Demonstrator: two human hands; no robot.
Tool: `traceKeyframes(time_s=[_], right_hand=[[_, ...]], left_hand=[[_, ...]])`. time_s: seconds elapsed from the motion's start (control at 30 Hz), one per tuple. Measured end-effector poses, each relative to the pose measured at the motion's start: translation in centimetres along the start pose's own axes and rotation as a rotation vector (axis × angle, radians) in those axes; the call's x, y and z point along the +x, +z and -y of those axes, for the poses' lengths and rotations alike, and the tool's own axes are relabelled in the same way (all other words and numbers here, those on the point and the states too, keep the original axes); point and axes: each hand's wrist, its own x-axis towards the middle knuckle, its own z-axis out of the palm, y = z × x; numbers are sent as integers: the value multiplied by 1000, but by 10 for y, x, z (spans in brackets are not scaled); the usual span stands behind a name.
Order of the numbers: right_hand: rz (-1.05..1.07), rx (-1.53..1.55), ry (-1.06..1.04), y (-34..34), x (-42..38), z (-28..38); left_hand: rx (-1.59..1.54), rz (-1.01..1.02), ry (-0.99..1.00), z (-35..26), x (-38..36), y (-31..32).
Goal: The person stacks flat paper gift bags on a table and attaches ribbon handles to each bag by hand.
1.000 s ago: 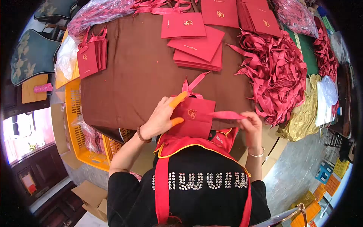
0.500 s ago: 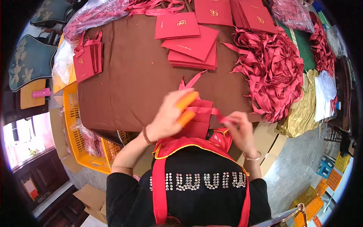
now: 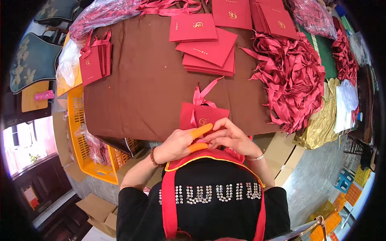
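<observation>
A small red paper gift bag [image 3: 191, 114] with a gold logo lies at the table's near edge, its ribbon handle [image 3: 205, 95] reaching away from me. My left hand [image 3: 177, 145] has orange finger covers and a beaded bracelet; its fingers close at the lower part of the bag. Bent fingers of my right hand [image 3: 233, 138], with a silver bracelet on the wrist, meet the left fingertips over the bag. What the right fingertips pinch is hidden. Close beyond is a stack of red bags [image 3: 211, 50].
To the right lies a heap of red ribbons [image 3: 287, 76]. Finished-looking bags with ribbons [image 3: 96, 60] stand at the left. More red bags [image 3: 277, 20] lie at the back. An orange crate [image 3: 82, 148] and a cardboard box [image 3: 287, 154] flank the table's near side.
My right hand has moved left to meet my left hand, which has come slightly down. The ribbon stretched between them no longer shows, and the bag's gold logo is now visible.
</observation>
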Motion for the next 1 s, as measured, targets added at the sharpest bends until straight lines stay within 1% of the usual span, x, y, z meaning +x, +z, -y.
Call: traceKeyframes(time_s=[0.03, 0.1, 0.13, 0.17, 0.23, 0.3, 0.37, 0.4, 0.43, 0.5, 0.53, 0.57, 0.6, 0.63, 0.67, 0.7, 0.77, 0.8, 0.83, 0.9, 0.97, 1.0], right_hand=[[0, -1, 2, -3, -1, 2], [-277, -379, 21, -10, 3, 12], [-427, -756, -250, -17, 13, 6], [-552, -1032, -224, -20, 14, 12], [-594, -1545, -544, -35, 25, 1], [-570, -1567, -492, -32, 26, -9], [-535, -1595, -449, -24, 28, -13], [-567, -1613, -436, -17, 27, -16], [-599, -1627, -420, -10, 25, -18], [-614, -1622, -394, -6, 25, -19], [-628, -1543, -434, -5, 24, -19], [-646, -1464, -473, -6, 24, -19], [-648, -1465, -470, -9, 23, -20], [-586, -1280, -455, -17, 23, -20], [-521, -1095, -438, -23, 23, -19], [-522, -1093, -437, -27, 23, -17], [-386, -976, -298, -31, 20, -14], [-438, -816, -52, -33, 17, -13], [-443, -815, -48, -35, 16, -12], [-396, -627, 32, -39, 14, -8], [-398, -584, 59, -44, 14, -11], [-405, -492, 80, -46, 15, -14]], left_hand=[[-1, -2, 0, 1, -3, -1], [192, 19, 23, 6, -6, -7], [185, -122, -31, 12, -7, -4], [190, -124, -23, 18, -7, -4], [66, -295, -150, 25, -12, -6], [39, -317, -156, 19, -13, -10], [-77, -374, -188, 12, -10, -8], [-108, -365, -177, 16, -10, -4], [-112, -370, -183, 16, -11, -3], [9, -418, -127, 19, -7, -6], [89, -549, -37, 26, -7, -15], [-150, -631, -254, 25, -14, -27], [-293, -770, -299, 34, -18, -42], [-267, -906, -253, 34, -23, -57], [-332, -912, -130, 37, -28, -69], [-152, -870, -121, 37, -34, -79], [-245, -761, -152, 27, -28, -73], [-156, -671, -171, 22, -22, -63], [-69, -579, -190, 17, -14, -50], [181, -516, 28, 24, 2, -20], [276, -430, -9, 23, 13, 3], [254, -494, 57, 26, 19, 12]])
